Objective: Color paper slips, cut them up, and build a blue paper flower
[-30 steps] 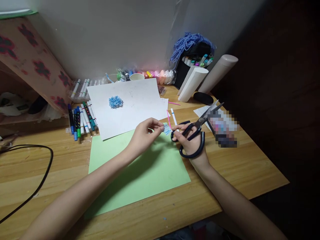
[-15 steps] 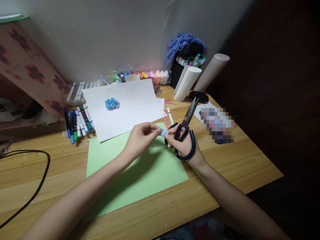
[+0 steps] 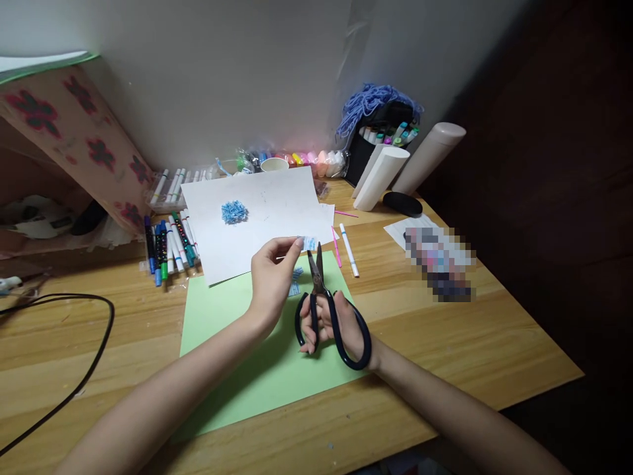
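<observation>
Between thumb and fingers, my left hand point(image 3: 273, 274) pinches a small blue-and-white strip of paper point(image 3: 310, 243). My right hand point(image 3: 331, 323) grips black-handled scissors point(image 3: 318, 280), their blades slightly parted and pointing up at the strip's lower right edge. Whether the blades touch the strip I cannot tell. Below the left hand another blue-striped piece point(image 3: 295, 282) shows, partly hidden by that hand. Both hands are over a green sheet point(image 3: 237, 382). Behind them, a small heap of blue shreds point(image 3: 234, 212) rests on a white sheet point(image 3: 277, 218).
Several markers point(image 3: 168, 241) lie at the left, near a black cable point(image 3: 106, 343). A white marker point(image 3: 349, 251) and pink sticks point(image 3: 337, 247) lie right of the sheets. At the back stand a pen holder point(image 3: 359, 158), a white tube point(image 3: 380, 178) and a taller bottle point(image 3: 432, 158).
The scissors have swung from resting idle in my right hand to pointing up at the strip, blades parted. My right hand has let go of the strip and moved down and left.
</observation>
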The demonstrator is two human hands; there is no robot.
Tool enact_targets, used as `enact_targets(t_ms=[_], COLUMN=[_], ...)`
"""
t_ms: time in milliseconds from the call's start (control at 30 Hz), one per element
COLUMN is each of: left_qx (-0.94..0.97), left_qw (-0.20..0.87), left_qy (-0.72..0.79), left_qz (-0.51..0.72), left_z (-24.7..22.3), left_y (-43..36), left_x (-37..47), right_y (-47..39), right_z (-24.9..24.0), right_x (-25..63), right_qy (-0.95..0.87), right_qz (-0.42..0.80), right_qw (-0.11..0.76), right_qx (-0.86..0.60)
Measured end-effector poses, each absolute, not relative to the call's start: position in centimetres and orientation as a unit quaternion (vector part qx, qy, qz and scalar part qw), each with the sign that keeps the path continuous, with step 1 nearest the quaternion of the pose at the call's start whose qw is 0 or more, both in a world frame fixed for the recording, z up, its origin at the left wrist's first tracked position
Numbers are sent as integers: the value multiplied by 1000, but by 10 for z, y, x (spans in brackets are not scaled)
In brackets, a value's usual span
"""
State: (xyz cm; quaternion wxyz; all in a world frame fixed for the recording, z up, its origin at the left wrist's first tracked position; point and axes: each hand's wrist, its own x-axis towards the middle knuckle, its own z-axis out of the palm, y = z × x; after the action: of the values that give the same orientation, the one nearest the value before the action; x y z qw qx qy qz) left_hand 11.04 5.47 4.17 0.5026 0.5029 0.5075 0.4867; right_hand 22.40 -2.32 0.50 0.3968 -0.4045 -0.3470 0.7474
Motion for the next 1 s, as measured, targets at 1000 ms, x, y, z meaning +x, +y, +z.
enact_targets(t_ms=[1000], left_qx=[520], left_qw=[467], left_qy=[529], left_qz=[481], left_z=[41], left_y=[35], left_x=[122], right_y=[-32], right_z=[-16], right_x=[215], right_qy=[-411], right_qz=[666], right_qw=[457], right_qx=[-423])
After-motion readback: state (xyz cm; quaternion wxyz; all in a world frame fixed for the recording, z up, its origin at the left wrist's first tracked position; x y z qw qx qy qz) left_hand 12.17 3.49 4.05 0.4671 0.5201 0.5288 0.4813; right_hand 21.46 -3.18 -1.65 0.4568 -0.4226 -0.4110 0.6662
